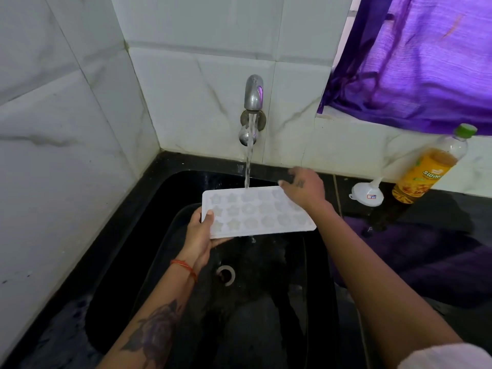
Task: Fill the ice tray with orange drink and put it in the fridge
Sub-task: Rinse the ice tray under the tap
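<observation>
Evidently rinsing: left hand [198,233] grasps the ice tray [257,213] under the running tap [253,93]; right hand [303,186] seemingly pinches its far corner, orange drink bottle [426,171] waiting on the counter [439,217].

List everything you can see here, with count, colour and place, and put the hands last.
tray: one, white, held over the sink under the running water
tap: one, grey metal, on the tiled wall, running
sink: one, black, below the tray
bottle: one, orange drink, green cap, on the counter at right
funnel: one, white, on the counter beside the bottle
curtain: one, purple, upper right
left hand: grips the tray's near left corner
right hand: at the tray's far right corner
</observation>
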Tool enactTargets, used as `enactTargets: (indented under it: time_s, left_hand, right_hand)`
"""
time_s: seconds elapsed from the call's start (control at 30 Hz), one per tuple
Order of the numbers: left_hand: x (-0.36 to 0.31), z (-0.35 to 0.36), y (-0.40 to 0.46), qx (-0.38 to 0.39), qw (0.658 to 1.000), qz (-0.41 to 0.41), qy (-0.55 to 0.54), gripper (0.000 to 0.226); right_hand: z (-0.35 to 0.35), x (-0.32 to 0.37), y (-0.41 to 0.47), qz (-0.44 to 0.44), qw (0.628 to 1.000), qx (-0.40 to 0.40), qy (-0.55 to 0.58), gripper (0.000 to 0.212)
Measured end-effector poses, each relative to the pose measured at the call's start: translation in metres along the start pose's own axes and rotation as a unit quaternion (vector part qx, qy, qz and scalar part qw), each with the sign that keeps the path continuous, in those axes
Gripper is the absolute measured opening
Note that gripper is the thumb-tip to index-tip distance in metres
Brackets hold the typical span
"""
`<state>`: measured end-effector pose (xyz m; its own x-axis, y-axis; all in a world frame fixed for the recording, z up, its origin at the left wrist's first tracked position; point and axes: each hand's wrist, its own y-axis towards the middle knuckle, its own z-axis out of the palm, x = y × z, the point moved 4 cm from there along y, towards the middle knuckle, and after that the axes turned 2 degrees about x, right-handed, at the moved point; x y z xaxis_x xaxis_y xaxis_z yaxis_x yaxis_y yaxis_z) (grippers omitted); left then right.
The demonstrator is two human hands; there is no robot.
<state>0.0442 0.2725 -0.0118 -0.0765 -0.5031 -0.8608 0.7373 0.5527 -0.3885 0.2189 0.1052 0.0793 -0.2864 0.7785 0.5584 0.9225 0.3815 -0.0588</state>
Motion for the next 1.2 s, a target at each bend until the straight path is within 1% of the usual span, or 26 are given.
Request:
enactTargets:
  time_s: [0.1, 0.17, 0.23, 0.33, 0.37, 0.43, 0.5, 0.6, 0.67, 0.7, 0.73, 0.77, 0.8, 0.87, 0.93, 0.97, 1.0, 1.03, 1.07, 1.1, 1.13, 1.2]
  left_hand:
    - [-0.004, -0.007, 0.002, -0.004, 1.000, 0.008, 0.006, 0.014]
    - [-0.005, -0.011, 0.003, -0.006, 1.000, 0.009, 0.010, 0.014]
    - [-0.005, -0.014, 0.004, -0.012, 1.000, 0.008, 0.008, 0.016]
    - [-0.005, -0.019, 0.005, -0.018, 1.000, 0.013, 0.002, 0.023]
    - [-0.006, -0.021, 0.005, -0.020, 1.000, 0.015, -0.003, 0.024]
    - [-0.007, -0.023, 0.006, -0.022, 1.000, 0.017, -0.010, 0.026]
    - [-0.007, -0.025, 0.007, -0.027, 0.999, 0.017, -0.014, 0.027]
    - [-0.005, -0.026, 0.007, -0.028, 0.999, 0.019, -0.009, 0.026]
    - [-0.004, -0.026, 0.007, -0.026, 0.999, 0.020, -0.002, 0.027]
    - [-0.004, -0.026, 0.006, -0.026, 0.999, 0.018, 0.002, 0.027]
    - [-0.003, -0.026, 0.005, -0.026, 1.000, 0.015, 0.003, 0.028]
    - [-0.002, -0.027, 0.004, -0.026, 1.000, 0.012, 0.001, 0.029]
    - [-0.002, -0.028, 0.004, -0.027, 1.000, 0.009, -0.001, 0.030]
    - [-0.002, -0.030, 0.001, -0.028, 1.000, 0.004, -0.003, 0.029]
    - [-0.002, -0.031, -0.002, -0.020, 1.000, 0.000, -0.015, 0.021]
    - [-0.002, -0.031, -0.004, -0.015, 1.000, -0.002, -0.021, 0.018]
    - [-0.001, -0.031, -0.006, -0.013, 1.000, -0.003, -0.024, 0.017]
    - [0.000, -0.031, -0.008, -0.011, 1.000, -0.004, -0.026, 0.018]
    - [0.002, -0.031, -0.009, -0.009, 1.000, -0.005, -0.028, 0.020]
    - [0.004, -0.031, -0.011, -0.006, 0.999, -0.008, -0.033, 0.022]
    - [0.006, -0.030, -0.013, -0.004, 0.999, -0.012, -0.040, 0.023]
    - [0.011, -0.029, -0.018, -0.003, 0.999, -0.023, -0.046, 0.022]
  right_hand:
    - [0.002, 0.043, 0.022, -0.064, 0.996, 0.003, 0.065, 0.061]
    - [0.005, 0.068, 0.036, -0.084, 0.991, 0.000, 0.100, 0.069]
    - [0.008, 0.086, 0.050, -0.078, 0.987, -0.003, 0.142, 0.075]
    - [0.016, 0.100, 0.067, -0.036, 0.982, -0.010, 0.184, 0.076]
    - [0.018, 0.103, 0.073, -0.018, 0.982, -0.019, 0.186, 0.072]
    - [0.020, 0.103, 0.082, 0.015, 0.979, -0.037, 0.197, 0.055]
    - [0.021, 0.103, 0.090, 0.051, 0.968, -0.030, 0.244, 0.045]
    - [0.024, 0.101, 0.091, 0.094, 0.918, 0.022, 0.384, 0.029]
    - [0.022, 0.099, 0.087, 0.103, 0.891, 0.077, 0.435, 0.029]
    - [0.019, 0.097, 0.085, 0.101, 0.886, 0.106, 0.440, 0.034]
    - [0.016, 0.093, 0.083, 0.096, 0.890, 0.129, 0.427, 0.039]
    - [0.012, 0.086, 0.082, 0.092, 0.903, 0.137, 0.397, 0.045]
    - [0.008, 0.077, 0.078, 0.088, 0.925, 0.126, 0.347, 0.052]
    - [0.001, 0.052, 0.061, 0.067, 0.971, 0.074, 0.218, 0.060]
    - [-0.001, 0.019, 0.031, 0.064, 0.988, 0.039, 0.135, 0.066]
    - [0.001, 0.001, 0.015, 0.081, 0.987, 0.054, 0.125, 0.070]
    - [0.006, -0.016, -0.001, 0.106, 0.979, 0.096, 0.142, 0.072]
    - [0.013, -0.029, -0.017, 0.133, 0.961, 0.157, 0.183, 0.069]
    - [0.019, -0.038, -0.032, 0.154, 0.933, 0.219, 0.238, 0.061]
    - [0.024, -0.043, -0.045, 0.166, 0.906, 0.256, 0.294, 0.054]
    - [0.027, -0.046, -0.053, 0.168, 0.892, 0.261, 0.329, 0.047]
    - [0.025, -0.050, -0.063, 0.156, 0.902, 0.222, 0.334, 0.037]
